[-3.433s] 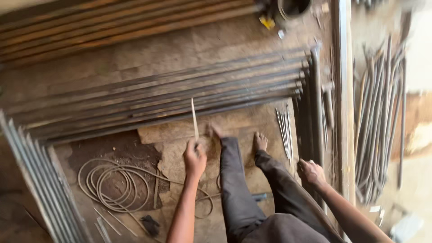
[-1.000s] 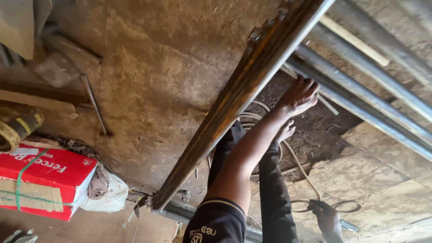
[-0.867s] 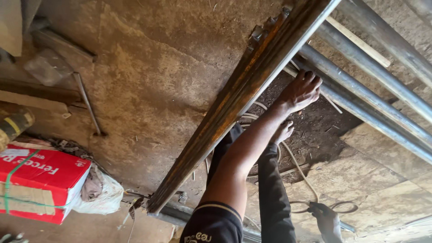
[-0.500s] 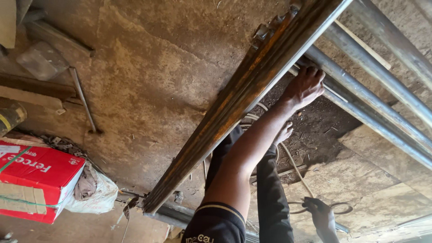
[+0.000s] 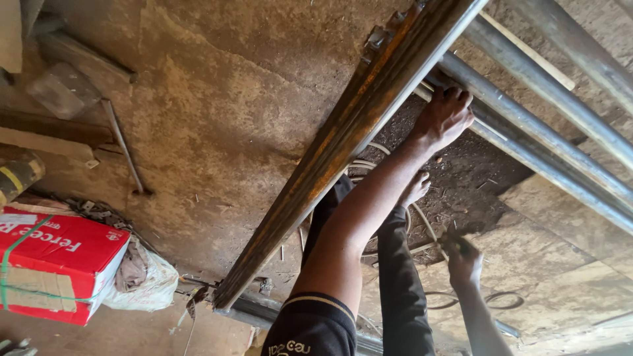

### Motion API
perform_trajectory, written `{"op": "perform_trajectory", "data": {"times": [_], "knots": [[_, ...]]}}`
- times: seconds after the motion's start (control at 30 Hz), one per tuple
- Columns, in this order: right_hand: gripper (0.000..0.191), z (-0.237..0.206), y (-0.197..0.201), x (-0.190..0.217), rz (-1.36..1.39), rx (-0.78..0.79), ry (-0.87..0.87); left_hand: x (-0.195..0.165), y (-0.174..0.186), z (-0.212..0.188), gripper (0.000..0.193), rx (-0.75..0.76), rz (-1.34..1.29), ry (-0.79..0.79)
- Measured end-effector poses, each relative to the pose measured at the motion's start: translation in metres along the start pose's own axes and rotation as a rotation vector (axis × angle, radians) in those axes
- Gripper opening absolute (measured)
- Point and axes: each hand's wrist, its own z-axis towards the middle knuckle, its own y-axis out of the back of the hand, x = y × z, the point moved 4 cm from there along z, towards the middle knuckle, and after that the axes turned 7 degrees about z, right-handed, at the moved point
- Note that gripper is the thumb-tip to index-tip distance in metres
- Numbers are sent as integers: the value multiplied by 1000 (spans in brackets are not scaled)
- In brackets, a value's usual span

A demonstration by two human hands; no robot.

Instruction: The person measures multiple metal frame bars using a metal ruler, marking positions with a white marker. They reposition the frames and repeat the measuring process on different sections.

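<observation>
Left hand (image 5: 445,118), upper right of centre, fingers curled closed around a grey steel pipe (image 5: 527,142) that runs diagonally toward the right edge. Just beside it, a rusty steel frame bar (image 5: 343,142) crosses from top centre down to lower centre. Right hand (image 5: 465,260), lower right, fist closed on a small dark tool; kind cannot be told. Coiled wire (image 5: 422,221) lies on the floor between. Red carton (image 5: 56,264) at lower left, white bag (image 5: 148,287) touching it.

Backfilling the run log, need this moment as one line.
left hand: holds grey pipe | right hand: closed on dark item, blurred | rusty bar: beside left arm
</observation>
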Motion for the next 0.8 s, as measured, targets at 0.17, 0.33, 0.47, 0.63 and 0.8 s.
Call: {"op": "perform_trajectory", "data": {"times": [0.17,0.33,0.47,0.63,0.8], "knots": [[34,34,-2,77,160,-222,70,9,11,-2,14,-149,-730,206],[21,84,27,135,329,-637,302,-1,24,1,10,-135,-763,151],[16,108,44,154,267,-740,347,-1,30,1,23,-229,-565,172],[17,119,46,165,241,-753,485,-4,23,5,25,-264,-151,55],[11,128,44,162,171,-839,655,-6,7,9,24,-358,-182,74]]}}
